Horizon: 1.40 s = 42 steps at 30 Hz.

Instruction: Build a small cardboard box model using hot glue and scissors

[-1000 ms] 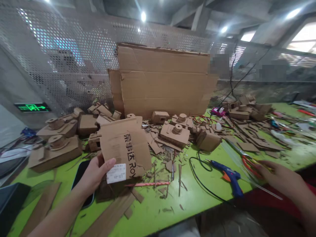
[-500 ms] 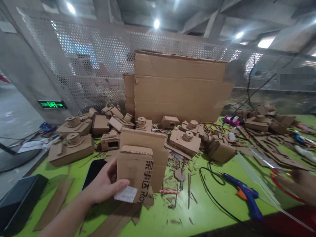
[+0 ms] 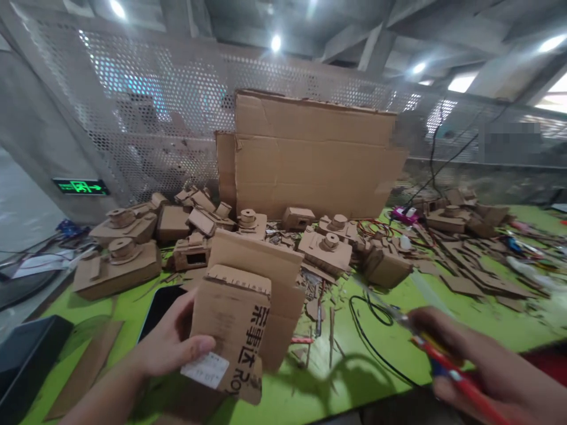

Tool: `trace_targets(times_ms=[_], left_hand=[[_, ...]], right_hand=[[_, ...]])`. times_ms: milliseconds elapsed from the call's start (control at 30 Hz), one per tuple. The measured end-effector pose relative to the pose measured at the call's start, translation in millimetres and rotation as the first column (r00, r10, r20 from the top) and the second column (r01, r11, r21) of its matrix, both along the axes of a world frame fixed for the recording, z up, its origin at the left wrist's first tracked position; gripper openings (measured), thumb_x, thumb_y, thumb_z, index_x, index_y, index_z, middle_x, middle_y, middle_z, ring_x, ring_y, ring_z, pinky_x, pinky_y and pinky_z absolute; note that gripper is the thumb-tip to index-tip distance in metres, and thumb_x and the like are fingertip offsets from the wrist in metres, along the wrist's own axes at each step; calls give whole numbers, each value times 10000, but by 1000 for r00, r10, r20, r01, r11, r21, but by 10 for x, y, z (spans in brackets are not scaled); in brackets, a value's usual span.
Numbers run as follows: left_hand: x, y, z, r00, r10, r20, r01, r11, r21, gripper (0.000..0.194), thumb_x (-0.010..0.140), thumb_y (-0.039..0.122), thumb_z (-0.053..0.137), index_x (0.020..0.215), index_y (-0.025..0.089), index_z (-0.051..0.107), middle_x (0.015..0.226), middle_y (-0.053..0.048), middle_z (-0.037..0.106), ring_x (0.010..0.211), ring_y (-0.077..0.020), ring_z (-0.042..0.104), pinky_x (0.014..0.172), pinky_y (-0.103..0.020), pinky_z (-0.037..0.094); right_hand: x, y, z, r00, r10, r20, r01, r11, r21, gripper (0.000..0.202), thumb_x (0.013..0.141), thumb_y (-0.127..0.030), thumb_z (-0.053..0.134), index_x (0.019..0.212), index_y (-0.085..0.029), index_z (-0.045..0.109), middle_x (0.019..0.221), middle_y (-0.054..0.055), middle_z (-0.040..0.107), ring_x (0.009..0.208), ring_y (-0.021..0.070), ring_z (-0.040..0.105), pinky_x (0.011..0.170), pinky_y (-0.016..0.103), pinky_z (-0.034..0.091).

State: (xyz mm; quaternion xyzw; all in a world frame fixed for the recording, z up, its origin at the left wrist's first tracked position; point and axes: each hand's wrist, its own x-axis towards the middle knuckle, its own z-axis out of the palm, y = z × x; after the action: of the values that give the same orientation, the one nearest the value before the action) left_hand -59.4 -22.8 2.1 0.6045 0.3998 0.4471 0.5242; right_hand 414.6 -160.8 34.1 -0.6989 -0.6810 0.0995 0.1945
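Note:
My left hand [image 3: 172,345] grips a folded cardboard piece [image 3: 224,330] with black printed characters and a white label. It is tilted, its flaps standing up behind the printed face. My right hand [image 3: 478,360] is closed around a red-handled tool with a narrow silver blade [image 3: 401,319], pointing left toward the cardboard but apart from it. Yellow shows near the tool's joint, and blur hides its exact kind. A bit of a blue glue gun [image 3: 437,367] shows under my right hand, its black cable [image 3: 376,345] curling over the green table [image 3: 354,401].
Several cardboard tank-like models [image 3: 325,251] line the back before a large cardboard sheet [image 3: 314,159]. Scraps [image 3: 482,268] lie at the right. A dark phone-like slab [image 3: 162,301] is beside my left hand, and a dark box [image 3: 33,360] stands at the left edge.
My right hand has come in from the right edge with the red-handled tool, passing over the glue gun. My left hand has moved slightly left and down, tilting the cardboard.

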Motion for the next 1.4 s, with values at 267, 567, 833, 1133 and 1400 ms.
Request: trace_targets(times_ms=[267, 567, 833, 1133, 1400], left_hand=[[-20, -72, 8, 976, -184, -117, 200, 970, 142, 535, 611, 367, 902, 1125, 275, 784, 938, -81, 735, 892, -333, 723, 725, -383, 626], [-14, -59, 28, 978, -185, -92, 195, 975, 110, 523, 641, 452, 882, 1114, 252, 787, 954, -93, 739, 936, -352, 715, 778, -420, 622], [21, -68, 22, 988, -156, -8, 157, 987, 47, 523, 627, 461, 897, 1098, 261, 790, 893, -78, 735, 769, -278, 705, 701, -392, 626], [-25, -75, 15, 986, -158, -60, 161, 986, 45, 515, 594, 434, 912, 1065, 260, 799, 871, -78, 729, 922, -359, 716, 809, -457, 621], [-69, -61, -20, 997, -82, -6, 82, 995, 59, 495, 556, 373, 934, 1035, 319, 824, 973, -74, 771, 877, -325, 733, 748, -410, 630]], right_hand=[[-914, 200, 412, 976, 184, -113, -208, 941, -266, 591, 821, -463, 777, 1370, -301, 630, 1250, 98, 747, 1030, 332, 744, 794, 389, 649], [-940, 310, 479, 978, 194, -81, -208, 945, -253, 577, 813, -506, 768, 1345, -320, 644, 1243, 71, 749, 1008, 314, 738, 772, 374, 631], [-897, 328, 439, 981, 183, -69, -195, 929, -315, 587, 817, -557, 755, 1347, -332, 641, 1245, 66, 743, 1053, 315, 727, 868, 410, 622], [-970, 332, 479, 970, 209, -125, -236, 935, -266, 495, 861, -564, 698, 1280, -301, 691, 1252, 84, 745, 1061, 322, 721, 866, 405, 614], [-871, 289, 426, 976, 167, -143, -202, 938, -283, 534, 876, -605, 684, 1330, -326, 656, 1268, 65, 727, 1110, 315, 693, 940, 413, 586]])
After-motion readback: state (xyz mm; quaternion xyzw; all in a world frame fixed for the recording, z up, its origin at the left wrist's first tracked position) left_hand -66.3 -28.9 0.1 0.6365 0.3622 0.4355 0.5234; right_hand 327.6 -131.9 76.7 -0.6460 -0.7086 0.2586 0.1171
